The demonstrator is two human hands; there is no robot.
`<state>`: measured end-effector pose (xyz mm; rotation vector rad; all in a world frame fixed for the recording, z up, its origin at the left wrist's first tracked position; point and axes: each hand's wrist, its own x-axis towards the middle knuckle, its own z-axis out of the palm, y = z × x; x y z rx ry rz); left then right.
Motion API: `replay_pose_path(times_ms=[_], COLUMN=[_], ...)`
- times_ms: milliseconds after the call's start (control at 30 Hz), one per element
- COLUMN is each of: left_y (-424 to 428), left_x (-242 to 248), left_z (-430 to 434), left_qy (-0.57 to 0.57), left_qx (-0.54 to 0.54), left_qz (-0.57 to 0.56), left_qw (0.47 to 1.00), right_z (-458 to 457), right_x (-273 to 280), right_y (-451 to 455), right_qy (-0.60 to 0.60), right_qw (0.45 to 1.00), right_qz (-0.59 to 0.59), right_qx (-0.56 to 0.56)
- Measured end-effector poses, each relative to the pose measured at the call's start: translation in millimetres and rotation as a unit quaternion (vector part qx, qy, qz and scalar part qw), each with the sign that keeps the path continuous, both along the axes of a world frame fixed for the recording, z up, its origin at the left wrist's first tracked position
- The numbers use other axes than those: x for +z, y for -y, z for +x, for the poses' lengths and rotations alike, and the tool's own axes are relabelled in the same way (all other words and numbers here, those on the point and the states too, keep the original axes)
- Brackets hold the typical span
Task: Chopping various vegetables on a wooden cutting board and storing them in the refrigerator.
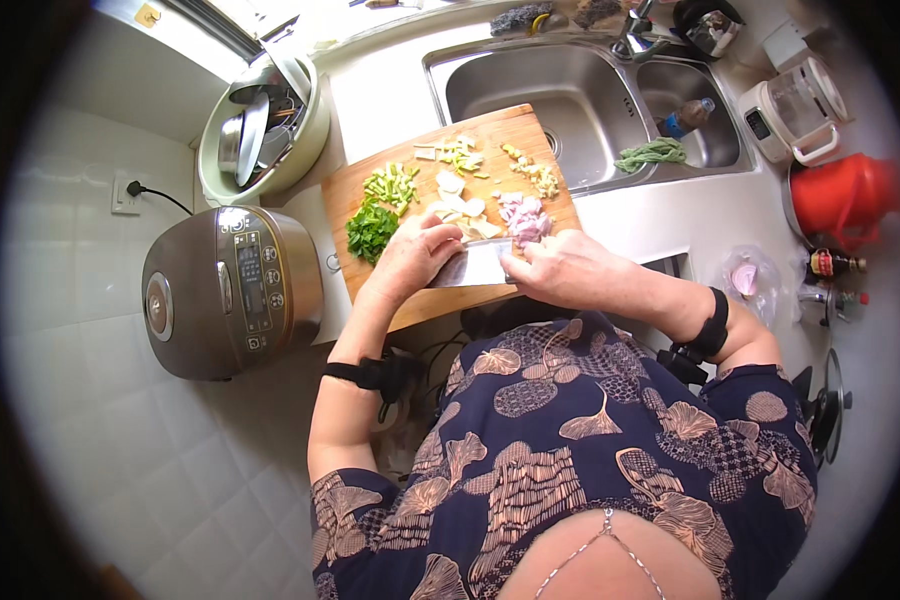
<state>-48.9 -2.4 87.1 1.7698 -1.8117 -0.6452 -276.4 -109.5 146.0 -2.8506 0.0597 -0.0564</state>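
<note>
My right hand [566,262] grips the handle of a cleaver [478,264], whose broad blade lies low over the near part of a wooden cutting board [412,306]. My left hand [418,246] is at the blade's left end, fingers curled beside pale slices [471,223]; whether it pinches the blade or a slice is hidden. Chopped green leaves [371,229] and cut green stalks [391,186] lie left of the slices. Diced purple-white onion [523,217] sits near my right hand. Behind are chopped yellowish bits [536,174] and light green strips [461,156].
A rice cooker [229,292] stands left, below a pale green basin [311,142] of dishes. The board's far right corner overhangs a steel double sink [570,82] holding a bottle [686,118] and green cloth [651,154]. Rightward are a glass kettle [802,101], red container [844,196] and bagged onion piece [745,279].
</note>
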Motion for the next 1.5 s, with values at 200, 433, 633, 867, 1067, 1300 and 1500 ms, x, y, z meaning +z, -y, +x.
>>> replay_pose_path(times_ms=[200,433,633,867,1067,1300,1500], left_y=[5.1,-3.6,-0.2,7.4,9.9,14.3,52.8], left_x=[-22.7,-28.7,-56.1,-77.1,-78.8,-59.1,-48.8], left_z=[27.0,-13.7,-68.3,-51.4,-38.2,-42.1,-24.0], left_qy=[0.007,0.153,0.214,0.308,0.326,0.265,0.262], left_qx=[0.040,0.127,-0.034,-0.034,-0.001,0.025,0.082], left_qz=[-0.024,-0.214,-0.229,-0.206,-0.219,-0.186,-0.114], left_qw=[0.999,0.956,0.949,0.928,0.920,0.946,0.955], right_z=[-31.9,-71.8,-84.3,-100.4,-111.1,-113.4,-94.7], right_x=[7.5,3.2,-15.8,-24.8,-30.5,-36.5,-34.3], right_y=[15.6,27.4,11.4,1.7,-2.1,-6.7,-5.7], right_qy=[-0.025,-0.024,-0.011,0.047,0.081,0.081,0.056], right_qw=[0.996,0.914,0.738,0.687,0.660,0.647,0.668], right_qz=[0.082,0.322,0.543,0.575,0.581,0.602,0.608], right_qx=[-0.038,-0.244,-0.400,-0.442,-0.470,-0.462,-0.426])
